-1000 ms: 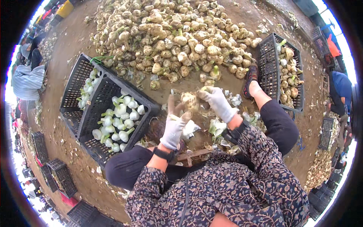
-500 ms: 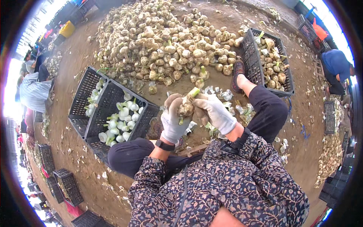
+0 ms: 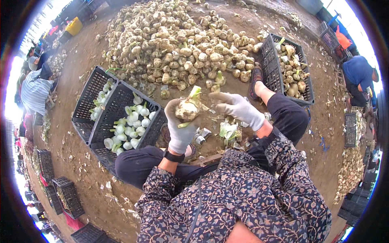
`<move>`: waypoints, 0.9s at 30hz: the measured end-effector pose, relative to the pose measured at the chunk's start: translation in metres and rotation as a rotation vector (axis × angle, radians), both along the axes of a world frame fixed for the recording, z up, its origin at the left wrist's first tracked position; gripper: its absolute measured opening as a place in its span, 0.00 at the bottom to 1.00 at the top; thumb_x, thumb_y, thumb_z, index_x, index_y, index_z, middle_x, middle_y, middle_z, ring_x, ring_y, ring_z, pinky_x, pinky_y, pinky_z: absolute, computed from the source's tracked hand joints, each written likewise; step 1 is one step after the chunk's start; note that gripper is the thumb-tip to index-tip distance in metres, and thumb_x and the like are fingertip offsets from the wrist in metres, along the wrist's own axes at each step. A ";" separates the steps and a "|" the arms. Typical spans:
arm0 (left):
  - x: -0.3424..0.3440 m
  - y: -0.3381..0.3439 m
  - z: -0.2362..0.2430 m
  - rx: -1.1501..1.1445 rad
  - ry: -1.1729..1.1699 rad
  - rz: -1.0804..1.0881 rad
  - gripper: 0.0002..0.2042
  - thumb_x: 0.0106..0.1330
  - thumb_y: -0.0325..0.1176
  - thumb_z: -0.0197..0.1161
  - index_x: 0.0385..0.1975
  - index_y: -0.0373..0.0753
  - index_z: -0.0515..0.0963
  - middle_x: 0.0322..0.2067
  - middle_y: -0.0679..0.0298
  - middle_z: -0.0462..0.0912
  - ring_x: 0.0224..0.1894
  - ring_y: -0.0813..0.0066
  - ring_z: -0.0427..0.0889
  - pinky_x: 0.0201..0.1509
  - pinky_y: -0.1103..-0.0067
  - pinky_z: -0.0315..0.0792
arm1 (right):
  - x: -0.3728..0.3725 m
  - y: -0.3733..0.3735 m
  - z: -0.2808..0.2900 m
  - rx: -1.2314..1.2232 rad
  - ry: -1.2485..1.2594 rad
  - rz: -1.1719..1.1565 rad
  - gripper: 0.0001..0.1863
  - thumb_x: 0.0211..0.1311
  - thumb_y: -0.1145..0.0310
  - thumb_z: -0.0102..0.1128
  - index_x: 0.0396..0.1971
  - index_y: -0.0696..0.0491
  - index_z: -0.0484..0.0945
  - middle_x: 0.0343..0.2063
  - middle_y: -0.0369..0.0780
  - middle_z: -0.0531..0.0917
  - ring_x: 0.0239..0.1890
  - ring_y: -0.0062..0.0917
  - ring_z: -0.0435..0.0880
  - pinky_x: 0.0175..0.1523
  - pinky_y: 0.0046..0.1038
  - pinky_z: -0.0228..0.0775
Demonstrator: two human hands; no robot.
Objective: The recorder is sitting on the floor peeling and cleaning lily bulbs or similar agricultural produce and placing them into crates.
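My left hand [image 3: 179, 131], in a white glove with dirty fingers, is wrapped round an unpeeled garlic bulb [image 3: 187, 110]. The bulb is brownish and dirty, its cut green stem pointing up. Just to its right is my right hand [image 3: 245, 110], gloved too, with its fingers stretched toward the bulb and apart from it. No object shows in the right hand. Loose garlic skins [image 3: 229, 132] lie on the ground below my hands. Clean white peeled bulbs [image 3: 131, 121] sit in a black crate [image 3: 106, 117] at my left.
A large heap of dirty garlic bulbs [image 3: 162, 44] spreads ahead. Beside my right foot stands a black crate [image 3: 272, 67] holding unpeeled bulbs. Other people work at far left [image 3: 35, 91] and far right [image 3: 358, 75]. More black crates [image 3: 69, 196] stand at lower left.
My right hand has let go of the bulb and moved a little right, its fingers straightening. The left hand has shifted slightly left with the bulb, and outer skin is off its side.
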State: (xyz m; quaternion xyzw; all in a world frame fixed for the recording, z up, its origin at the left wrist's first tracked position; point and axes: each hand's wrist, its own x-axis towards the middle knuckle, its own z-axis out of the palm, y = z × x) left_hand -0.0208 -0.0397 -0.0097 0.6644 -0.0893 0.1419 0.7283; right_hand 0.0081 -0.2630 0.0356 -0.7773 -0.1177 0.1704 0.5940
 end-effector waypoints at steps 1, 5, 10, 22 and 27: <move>0.001 0.001 0.000 0.145 -0.077 0.048 0.36 0.48 0.20 0.73 0.58 0.40 0.62 0.53 0.58 0.73 0.52 0.69 0.76 0.57 0.74 0.74 | -0.002 0.009 -0.001 0.174 0.062 -0.002 0.22 0.66 0.61 0.64 0.58 0.50 0.77 0.40 0.35 0.86 0.41 0.16 0.80 0.48 0.22 0.72; 0.001 0.001 0.000 0.542 -0.313 0.098 0.39 0.43 0.25 0.78 0.58 0.39 0.64 0.53 0.50 0.74 0.52 0.55 0.78 0.55 0.68 0.74 | -0.002 0.044 0.000 0.357 0.258 -0.118 0.16 0.65 0.65 0.66 0.48 0.58 0.82 0.36 0.29 0.85 0.37 0.10 0.77 0.43 0.17 0.70; 0.003 0.001 0.004 -0.085 0.294 -0.154 0.27 0.61 0.32 0.71 0.58 0.40 0.67 0.51 0.58 0.78 0.48 0.70 0.80 0.48 0.75 0.78 | -0.006 0.046 -0.009 0.344 0.105 -0.242 0.12 0.66 0.70 0.64 0.45 0.59 0.84 0.34 0.30 0.86 0.32 0.08 0.76 0.37 0.16 0.70; 0.002 -0.008 -0.009 -0.562 0.607 -0.406 0.28 0.69 0.50 0.62 0.62 0.41 0.68 0.53 0.61 0.79 0.49 0.71 0.82 0.47 0.75 0.81 | -0.025 0.038 -0.018 0.410 0.323 -0.150 0.11 0.65 0.75 0.59 0.45 0.59 0.83 0.26 0.29 0.83 0.27 0.11 0.75 0.33 0.17 0.69; -0.005 0.003 -0.004 -0.537 0.619 -0.647 0.35 0.59 0.51 0.72 0.61 0.37 0.68 0.50 0.60 0.80 0.45 0.73 0.83 0.45 0.78 0.81 | -0.002 -0.017 -0.002 -0.005 -0.109 -0.175 0.07 0.60 0.71 0.61 0.36 0.56 0.84 0.24 0.37 0.84 0.28 0.31 0.84 0.35 0.32 0.74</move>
